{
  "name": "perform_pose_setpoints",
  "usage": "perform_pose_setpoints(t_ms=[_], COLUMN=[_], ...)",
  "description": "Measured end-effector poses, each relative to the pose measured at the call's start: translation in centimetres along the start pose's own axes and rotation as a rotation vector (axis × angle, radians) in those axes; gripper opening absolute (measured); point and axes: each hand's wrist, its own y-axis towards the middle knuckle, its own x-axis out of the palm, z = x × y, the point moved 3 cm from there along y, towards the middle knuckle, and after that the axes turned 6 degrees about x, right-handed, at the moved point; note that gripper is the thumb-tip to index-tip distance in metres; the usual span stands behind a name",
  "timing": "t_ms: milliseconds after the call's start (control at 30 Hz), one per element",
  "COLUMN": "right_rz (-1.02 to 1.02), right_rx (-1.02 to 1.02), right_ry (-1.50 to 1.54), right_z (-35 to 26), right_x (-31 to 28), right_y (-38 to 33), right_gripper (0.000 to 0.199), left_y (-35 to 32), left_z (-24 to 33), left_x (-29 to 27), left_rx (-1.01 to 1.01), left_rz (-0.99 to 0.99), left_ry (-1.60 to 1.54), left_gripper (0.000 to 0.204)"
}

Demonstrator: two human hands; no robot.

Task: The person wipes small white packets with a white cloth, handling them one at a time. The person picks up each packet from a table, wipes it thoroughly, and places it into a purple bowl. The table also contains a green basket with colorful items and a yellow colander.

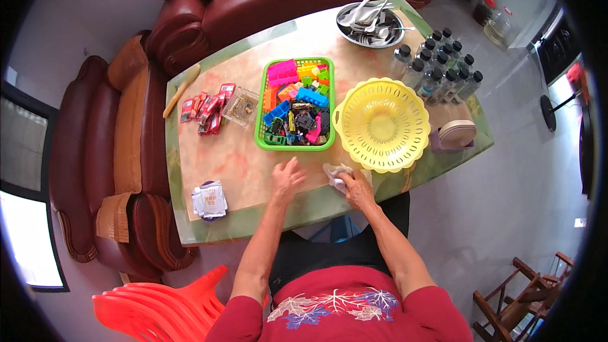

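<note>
My right hand [358, 190] grips a crumpled white cloth [336, 175] on the table near its front edge, just below the yellow basket. To the left of it, my left hand [289, 178] hovers over or rests on the tabletop, holding nothing. Its fingers are loosely apart and slightly blurred. Directly beyond it stands a green plastic basket [294, 147] full of colourful building blocks [283, 72] and small toy pieces. A round yellow plastic basket [384, 125] with slotted sides sits right of the green one, with nothing in it.
Many black-capped clear bottles [437, 66] cluster at the right, beside a stack of round coasters [457, 134]. A bowl of spoons and forks [370, 24] stands far back. Red packets [209, 109], a clear box [240, 106] and white sachets [209, 200] lie left. Red stools [158, 304] stand below.
</note>
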Motion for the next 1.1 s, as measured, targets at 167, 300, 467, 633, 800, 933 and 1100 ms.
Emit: perform_pose_setpoints(t_ms=[167, 300, 467, 633, 800, 933, 1100], right_rz=[0.083, 0.132, 0.129, 0.169, 0.186, 0.196, 0.294], right_rx=[0.034, 0.050, 0.100, 0.067, 0.060, 0.037, -0.046], right_ry=[0.063, 0.053, 0.070, 0.104, 0.078, -0.069, -0.164], right_z=[1.0, 1.4, 1.7, 1.4, 1.7, 0.3, 1.7], right_x=[-1.5, -1.8, -2.5, -2.6, -2.2, -2.1, -2.2], right_y=[-2.0, -1.9, -1.5, -1.4, -1.5, -2.4, -2.8], right_gripper=[0.028, 0.026, 0.025, 0.026, 0.029, 0.034, 0.035], left_y=[7.4, 9.1, 8.0, 3.2, -2.5, -6.8, -10.5], left_z=[-3.1, -3.0, -2.9, -2.8, -3.7, -4.2, -4.5], left_x=[3.9, 3.9, 0.7, -6.4, -11.3, -13.7, -15.0], left_rx=[-0.130, -0.235, -0.208, -0.240, -0.271, -0.236, -0.253], left_rz=[-0.179, -0.048, 0.054, -0.022, -0.058, -0.120, -0.144], left_ry=[-0.413, -0.469, -0.494, -0.483, -0.412, -0.297, -0.166], left_gripper=[0.038, 0.037, 0.038, 0.040, 0.043, 0.044, 0.042])
